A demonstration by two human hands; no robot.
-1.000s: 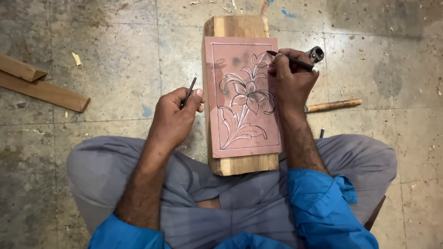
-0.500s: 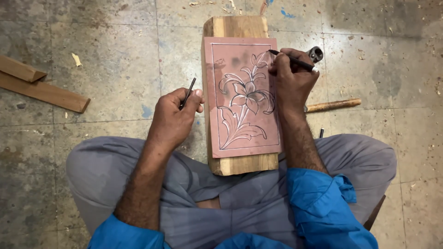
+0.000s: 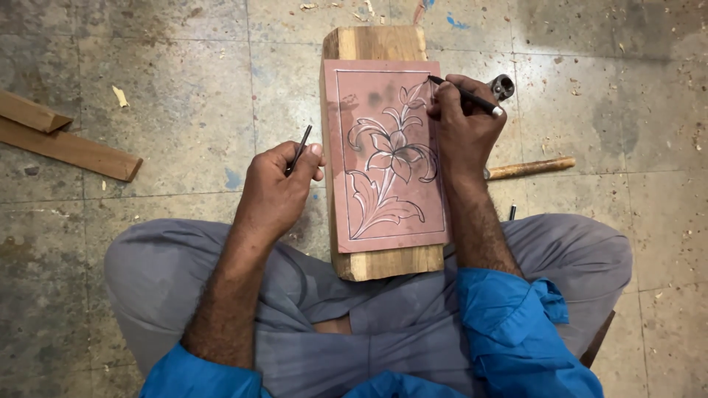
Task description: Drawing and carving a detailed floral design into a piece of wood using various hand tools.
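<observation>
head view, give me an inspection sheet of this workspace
surface: worn, stained stone floor, speckled with chips and dust
job's things: pinkish panel with a flower outline lies flat on a wood block; thin dark pencil-like tool tip at the panel's upper right edge
clutter: two wood offcuts at left; wooden stick at right; metal tool head behind the right hand
grippers: left hand beside the panel, grip closed on a thin dark rod; right hand grip closed on the pencil-like tool
cables: nothing seen
surroundings: the person's grey-trousered legs and blue sleeves; nobody else seen
</observation>
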